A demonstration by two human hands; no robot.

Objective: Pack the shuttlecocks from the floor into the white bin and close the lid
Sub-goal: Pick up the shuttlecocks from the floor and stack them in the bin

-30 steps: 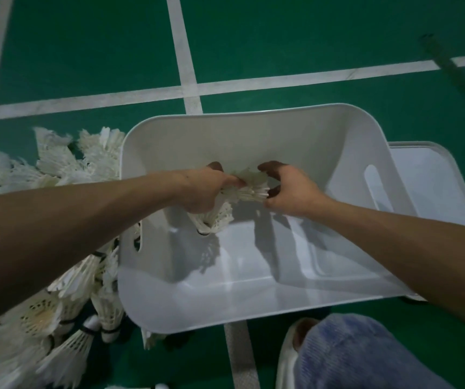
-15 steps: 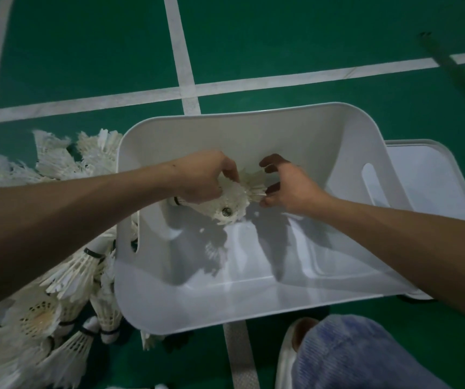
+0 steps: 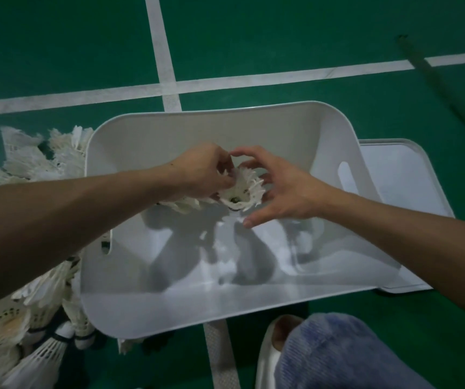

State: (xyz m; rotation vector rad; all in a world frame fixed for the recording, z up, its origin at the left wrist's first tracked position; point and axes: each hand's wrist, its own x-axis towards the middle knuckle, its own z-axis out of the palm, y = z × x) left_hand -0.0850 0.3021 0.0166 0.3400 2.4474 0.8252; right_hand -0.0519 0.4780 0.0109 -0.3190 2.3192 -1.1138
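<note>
Shuttlecocks (image 3: pixel 244 189) pinched in left hand (image 3: pixel 200 175) fingers, held over white bin (image 3: pixel 169 136), right hand (image 3: pixel 287 192) fingers spread beside them

Floor: green court floor (image 3: pixel 253 37), crossed by white lines (image 3: pixel 166 74).
Centre: white bin (image 3: pixel 225 310), standing open.
Left: shuttlecocks (image 3: pixel 9 332) heaped against the bin.
Right: lid (image 3: pixel 411 186), flat, just beside the bin.

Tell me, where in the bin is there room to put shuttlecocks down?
The bin floor that shows is bare from near wall to far wall. The lid, right of the bin, is bare. Crowded: the pile left of the bin, and where the left hand and right hand meet.
</note>
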